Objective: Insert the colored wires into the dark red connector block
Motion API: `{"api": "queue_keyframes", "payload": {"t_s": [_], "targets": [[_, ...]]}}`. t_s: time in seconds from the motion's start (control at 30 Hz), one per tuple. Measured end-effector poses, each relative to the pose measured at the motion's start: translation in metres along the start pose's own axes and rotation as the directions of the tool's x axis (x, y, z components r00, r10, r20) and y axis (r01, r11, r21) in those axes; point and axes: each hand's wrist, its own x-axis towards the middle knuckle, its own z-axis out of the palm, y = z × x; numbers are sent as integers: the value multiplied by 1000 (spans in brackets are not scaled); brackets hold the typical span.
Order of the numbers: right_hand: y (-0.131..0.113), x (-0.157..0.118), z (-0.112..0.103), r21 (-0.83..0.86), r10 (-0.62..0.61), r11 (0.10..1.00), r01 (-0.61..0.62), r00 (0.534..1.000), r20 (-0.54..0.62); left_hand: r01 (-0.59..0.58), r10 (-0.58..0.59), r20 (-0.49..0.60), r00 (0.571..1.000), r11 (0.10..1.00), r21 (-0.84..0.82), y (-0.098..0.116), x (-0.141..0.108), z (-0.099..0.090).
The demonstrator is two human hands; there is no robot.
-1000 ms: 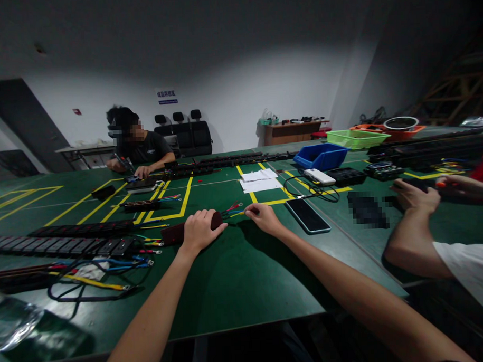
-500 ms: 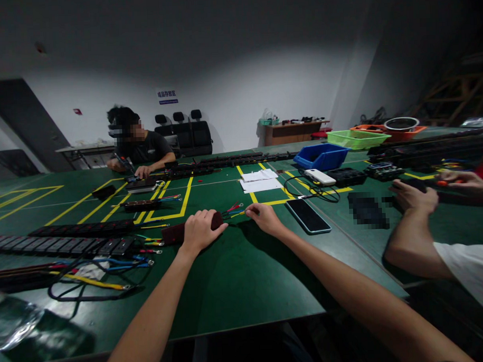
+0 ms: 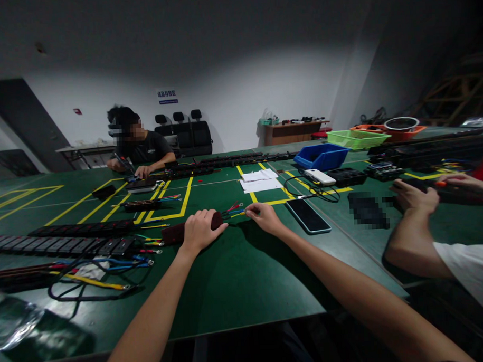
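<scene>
My left hand is closed over the dark red bar, palm on top and thumb along the near side, pressing it to the green desk, I'd say so that it can't slide while the other hand works at its end. My right hand is narrowed to a pinch at the tips of the coloured wires coming out of that end; which one is between finger and thumb I can't tell, but the small grip suits something that thin. The bar lies right in front of me, wires pointing right, so both hands meet in the middle. Just beyond my right wrist there's the phone, face up and out from under my fingers. Over on my left, long black strips lie side by side, most wire ends facing me, probably for easy reach. Further out, papers lie flat, the blue bin stands behind them to the right, and a co-worker's hands are busy on my right.
</scene>
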Motion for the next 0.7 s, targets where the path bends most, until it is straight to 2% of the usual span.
{"api": "queue_keyframes", "payload": {"t_s": [0.53,0.7], "targets": [[-1,1,0,-18,7,1000,-7,1000,-10,19,-19,27,999,1000,12,1,0,-3],[0,2,-1,71,30,997,-31,999,15,17,-17,16,1000,1000,1,1,0,-4]]}}
